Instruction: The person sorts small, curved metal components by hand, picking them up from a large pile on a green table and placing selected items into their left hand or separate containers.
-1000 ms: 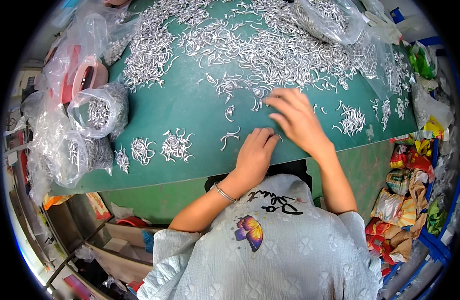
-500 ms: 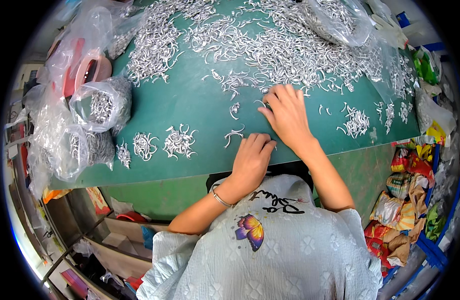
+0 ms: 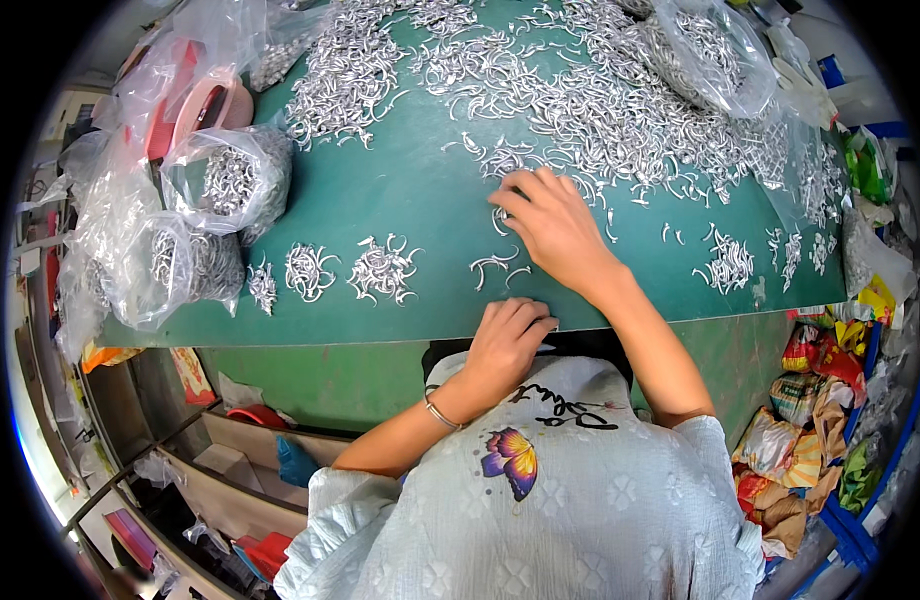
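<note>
My right hand [image 3: 560, 235] reaches over the green table [image 3: 400, 180], fingers bent and thumb apart from the index finger. Its fingertips are at a few small curved silvery pieces [image 3: 500, 218] just in front of the main heap. My left hand [image 3: 510, 338] rests at the table's front edge, fingers curled in and closed; whatever they hold is hidden. Between the hands and a little left lie a few loose curved pieces [image 3: 493, 263]. Further left are small piles, the largest [image 3: 384, 270] beside a rounder one [image 3: 308, 272] and a narrow one [image 3: 263, 287].
A wide heap of silvery pieces [image 3: 620, 125] covers the far table. Clear plastic bags of pieces [image 3: 245, 185] stand at the left by a pink container [image 3: 225, 105]. Another bag [image 3: 715, 60] lies at the far right. A small pile [image 3: 728, 262] is near the right edge.
My right hand has moved left onto the few pieces in front of the heap. My left hand has drawn back to the table edge, uncovering a loose piece. The whole view has shifted slightly.
</note>
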### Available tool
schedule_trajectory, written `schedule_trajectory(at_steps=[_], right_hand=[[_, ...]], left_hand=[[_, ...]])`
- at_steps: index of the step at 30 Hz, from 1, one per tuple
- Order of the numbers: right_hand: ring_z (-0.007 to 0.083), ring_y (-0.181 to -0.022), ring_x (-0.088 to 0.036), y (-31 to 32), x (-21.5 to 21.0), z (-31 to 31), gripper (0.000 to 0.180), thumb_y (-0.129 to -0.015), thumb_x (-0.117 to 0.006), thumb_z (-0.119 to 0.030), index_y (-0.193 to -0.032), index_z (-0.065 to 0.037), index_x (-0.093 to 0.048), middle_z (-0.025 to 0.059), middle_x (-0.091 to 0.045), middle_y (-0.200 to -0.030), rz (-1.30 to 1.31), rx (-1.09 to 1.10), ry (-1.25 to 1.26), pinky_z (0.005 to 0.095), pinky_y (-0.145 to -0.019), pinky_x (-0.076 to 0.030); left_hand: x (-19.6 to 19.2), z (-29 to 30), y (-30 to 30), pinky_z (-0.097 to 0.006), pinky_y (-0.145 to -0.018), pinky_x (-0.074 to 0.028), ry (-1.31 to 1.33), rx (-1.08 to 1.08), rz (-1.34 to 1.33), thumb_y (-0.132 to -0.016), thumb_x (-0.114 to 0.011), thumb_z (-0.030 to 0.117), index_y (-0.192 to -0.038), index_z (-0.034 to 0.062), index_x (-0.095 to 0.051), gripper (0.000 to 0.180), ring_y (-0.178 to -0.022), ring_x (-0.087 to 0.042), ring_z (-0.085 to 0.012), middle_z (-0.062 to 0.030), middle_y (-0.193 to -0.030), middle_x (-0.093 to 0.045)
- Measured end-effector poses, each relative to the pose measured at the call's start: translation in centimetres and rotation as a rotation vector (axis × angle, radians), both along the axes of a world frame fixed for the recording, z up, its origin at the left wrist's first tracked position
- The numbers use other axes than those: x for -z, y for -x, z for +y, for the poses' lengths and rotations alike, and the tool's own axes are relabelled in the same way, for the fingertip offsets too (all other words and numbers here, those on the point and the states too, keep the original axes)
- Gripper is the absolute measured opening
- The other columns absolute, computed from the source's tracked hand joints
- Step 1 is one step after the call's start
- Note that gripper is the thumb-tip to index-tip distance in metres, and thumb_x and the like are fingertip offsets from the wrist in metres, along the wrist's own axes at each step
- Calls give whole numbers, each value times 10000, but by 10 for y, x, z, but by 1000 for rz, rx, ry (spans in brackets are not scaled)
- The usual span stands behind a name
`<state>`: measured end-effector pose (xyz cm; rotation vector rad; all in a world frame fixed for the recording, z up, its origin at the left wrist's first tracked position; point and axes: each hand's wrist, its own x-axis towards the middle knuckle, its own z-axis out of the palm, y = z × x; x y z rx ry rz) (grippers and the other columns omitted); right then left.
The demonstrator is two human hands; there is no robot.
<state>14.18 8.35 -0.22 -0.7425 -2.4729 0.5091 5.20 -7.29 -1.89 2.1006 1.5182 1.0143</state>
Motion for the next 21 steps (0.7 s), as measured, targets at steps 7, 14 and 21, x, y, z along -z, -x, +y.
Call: schedule_trajectory(at_steps=[7,14,21], right_hand=[[266,-912,-531,-46,-4,7,92,-817,-650,-76,-905,-63,-626,79,-583,-913,-180,186,-33,384,-773,-394],[275,-888,-516,-53,-11,7,142,-788,-703,-107,-885,-45,-621,85,-565,-921,-32,232,46,385,-775,-380],[265,-919,-490,-22,5,3,159,-770,-715,-119,-868,-39,-619,80,-549,-980,-111,302,-148,392,-781,-370]], left_hand=[[-1,0,3,-378,-815,-414,19,-2,-18,-693,-612,-2,-1001,9,-625,308,-967,-556,-264,-101,-1027,-593],[-1,3,2,-365,-793,-418,14,4,-47,-702,-620,-3,-976,16,-634,275,-951,-566,-259,-93,-1005,-600],[-2,3,1,-355,-766,-411,5,-18,-55,-721,-633,-15,-947,41,-653,233,-929,-577,-244,-70,-984,-609]])
